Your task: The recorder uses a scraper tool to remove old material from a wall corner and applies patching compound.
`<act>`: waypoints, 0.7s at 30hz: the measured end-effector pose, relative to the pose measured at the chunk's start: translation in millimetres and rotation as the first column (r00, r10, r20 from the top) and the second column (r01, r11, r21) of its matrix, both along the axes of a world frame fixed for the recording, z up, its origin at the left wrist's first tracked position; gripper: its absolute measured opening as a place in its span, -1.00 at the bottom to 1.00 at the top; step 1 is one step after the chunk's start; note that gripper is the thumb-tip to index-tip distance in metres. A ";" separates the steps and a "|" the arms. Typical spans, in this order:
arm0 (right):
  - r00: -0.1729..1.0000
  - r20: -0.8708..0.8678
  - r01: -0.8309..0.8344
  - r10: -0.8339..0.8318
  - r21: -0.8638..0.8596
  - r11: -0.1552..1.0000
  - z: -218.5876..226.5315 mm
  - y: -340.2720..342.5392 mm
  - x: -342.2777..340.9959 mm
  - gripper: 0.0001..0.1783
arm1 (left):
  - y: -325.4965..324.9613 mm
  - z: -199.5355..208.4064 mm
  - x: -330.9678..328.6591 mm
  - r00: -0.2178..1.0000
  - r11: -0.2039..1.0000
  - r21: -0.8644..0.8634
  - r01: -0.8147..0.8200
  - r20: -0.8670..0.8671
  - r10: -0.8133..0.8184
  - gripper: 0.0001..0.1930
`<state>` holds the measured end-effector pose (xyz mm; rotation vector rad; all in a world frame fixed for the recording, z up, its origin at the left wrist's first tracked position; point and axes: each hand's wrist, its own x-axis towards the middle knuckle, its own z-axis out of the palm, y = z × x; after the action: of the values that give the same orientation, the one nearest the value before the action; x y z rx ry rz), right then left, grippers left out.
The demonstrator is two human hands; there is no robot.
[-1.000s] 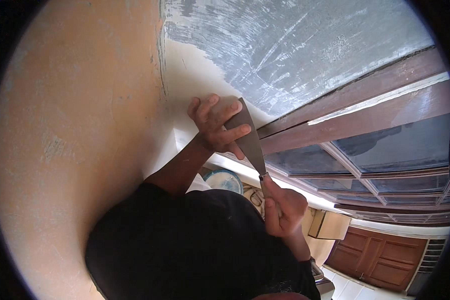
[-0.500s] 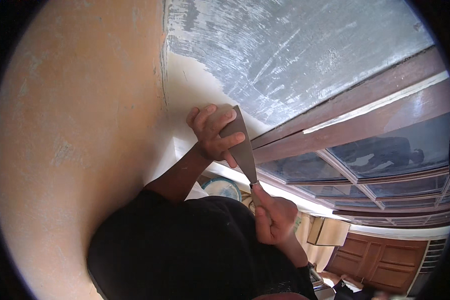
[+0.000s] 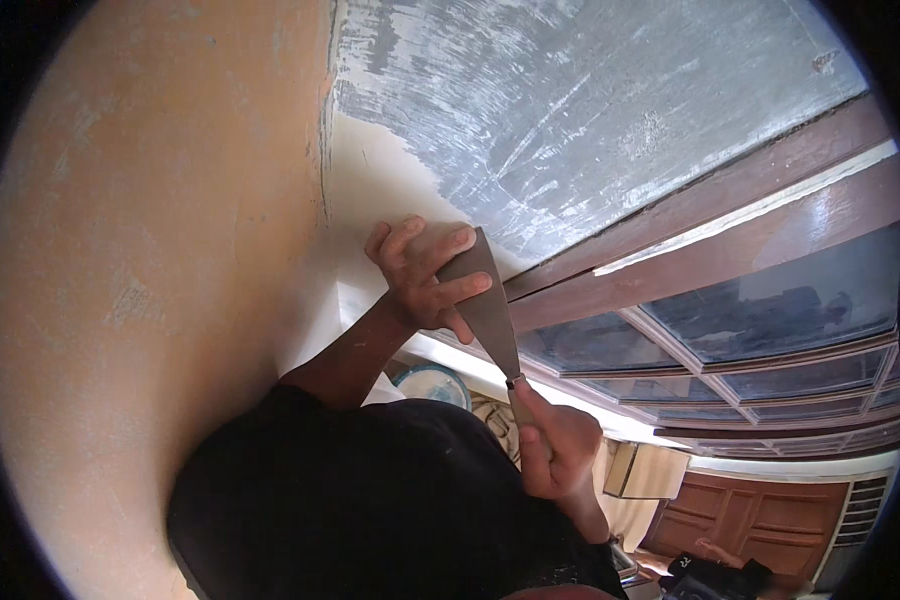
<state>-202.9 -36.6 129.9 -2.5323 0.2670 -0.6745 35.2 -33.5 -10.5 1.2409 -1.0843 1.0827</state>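
Observation:
My right hand (image 3: 562,452) is wrapped around the handle of a wide putty knife (image 3: 485,310), its thumb up near the blade's neck. The metal blade points up and slightly left, close to the pale, smooth lower strip of a wall panel (image 3: 365,160). My left hand (image 3: 425,275) lies against the blade with fingers spread, two fingertips resting on the metal and the thumb lower beside its edge. Above the strip, the panel (image 3: 610,120) is grey-blue with streaky white smears. The blade's far edge is partly covered by my left fingers.
An orange-tan wall (image 3: 150,250) rises close on my left and meets the panel in a corner. At right is a brown-framed window (image 3: 770,310). Below are a round bucket (image 3: 432,385), a cardboard box (image 3: 647,470) and a wooden door (image 3: 750,520). Another person (image 3: 715,575) is at lower right.
Both hands and the putty knife have shifted slightly down and right against the panel. The grips look the same. The view has tilted a little, and the person at lower right has moved.

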 end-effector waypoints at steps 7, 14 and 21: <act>0.998 -0.057 0.011 -0.014 -0.051 0.999 3.8 -4.0 -3.4 -0.60 | -3.6 -4.0 -1.9 1.000 1.000 0.001 -0.005 0.006 0.005 -0.39; 0.999 0.044 -0.026 0.023 0.065 0.998 -3.4 -7.8 1.7 -0.59 | -2.3 -9.2 2.3 1.000 1.000 -0.020 -0.017 0.008 0.017 -0.39; 0.999 -0.024 0.036 -0.034 0.080 0.996 -2.2 -4.9 0.7 -0.58 | -8.0 -7.5 -0.5 1.000 0.999 -0.036 -0.017 -0.010 0.017 -0.37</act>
<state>-202.2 -41.5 127.8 -2.4645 0.3403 -0.6358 34.7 -41.4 -18.0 1.2274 -1.0441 1.1040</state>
